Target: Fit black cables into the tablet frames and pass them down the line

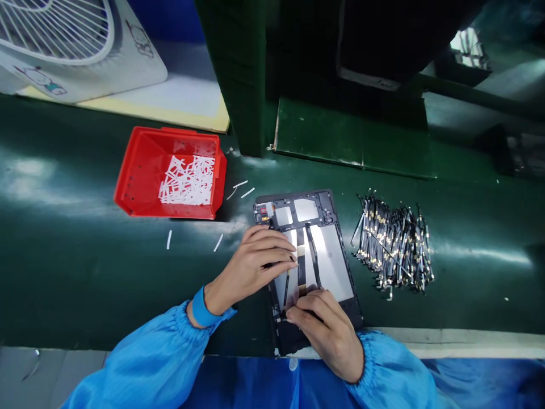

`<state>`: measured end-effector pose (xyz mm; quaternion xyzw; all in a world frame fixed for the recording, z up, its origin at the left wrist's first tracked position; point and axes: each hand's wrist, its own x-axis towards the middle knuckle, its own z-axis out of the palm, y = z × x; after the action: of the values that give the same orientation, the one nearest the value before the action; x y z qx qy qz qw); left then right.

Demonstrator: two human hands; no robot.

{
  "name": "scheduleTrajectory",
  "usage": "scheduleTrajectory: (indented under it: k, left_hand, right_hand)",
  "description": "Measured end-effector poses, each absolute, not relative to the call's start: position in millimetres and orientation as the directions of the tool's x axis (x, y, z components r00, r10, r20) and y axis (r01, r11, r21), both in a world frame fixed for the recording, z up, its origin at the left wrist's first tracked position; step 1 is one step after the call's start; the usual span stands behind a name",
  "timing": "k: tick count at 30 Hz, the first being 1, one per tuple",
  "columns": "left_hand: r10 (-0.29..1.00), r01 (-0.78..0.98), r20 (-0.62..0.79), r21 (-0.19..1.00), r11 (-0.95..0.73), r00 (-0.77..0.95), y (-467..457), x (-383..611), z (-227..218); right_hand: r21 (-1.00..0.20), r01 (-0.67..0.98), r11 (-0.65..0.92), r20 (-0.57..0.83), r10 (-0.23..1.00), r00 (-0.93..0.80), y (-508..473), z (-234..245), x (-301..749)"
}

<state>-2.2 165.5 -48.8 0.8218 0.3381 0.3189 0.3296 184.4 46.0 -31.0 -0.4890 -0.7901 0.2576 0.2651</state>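
An opened tablet [334, 267], with its silver inner plate showing, lies slightly turned on the green bench. My left hand [259, 258] reaches over its left side, fingers bent and thumb close to them, at the upper end of a thin black flex cable [286, 287]. Lower down, my right hand [327, 329] has its fingers pinched together at the cable's bottom end; the exact contact is partly hidden. A wider black flex ribbon [301, 264] with gold-coloured sections runs down the plate between the hands. Beside it another black cable [314, 255] curves downward.
A red bin [145, 182] of white strips [189, 182] stands at left, with several loose strips around it. Right of the tablet lies a pile of black flex cables [394, 244]. A green post [249, 113] rises behind, and a white fan [85, 51] sits back left.
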Motion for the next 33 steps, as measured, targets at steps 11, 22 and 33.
scheduleTrajectory:
  k: [11,22,33]
  left_hand:
    - [0.771,0.373,0.278,0.75,-0.547,0.573,165.3,-0.5,-48.4]
    - [0.769,0.392,0.264,0.738,-0.55,0.583,165.2,-1.0,-48.8]
    - [0.774,0.389,0.242,0.754,-0.53,0.586,164.7,-2.0,-49.3]
  right_hand:
    - [-0.677,0.628,0.384,0.161,0.91,-0.382,47.6,-30.5,184.5]
    - [-0.615,0.671,0.414,0.169,0.9,-0.401,45.0,-36.0,183.7]
    - [-0.611,0.678,0.409,0.164,0.903,-0.397,44.6,-33.1,182.9]
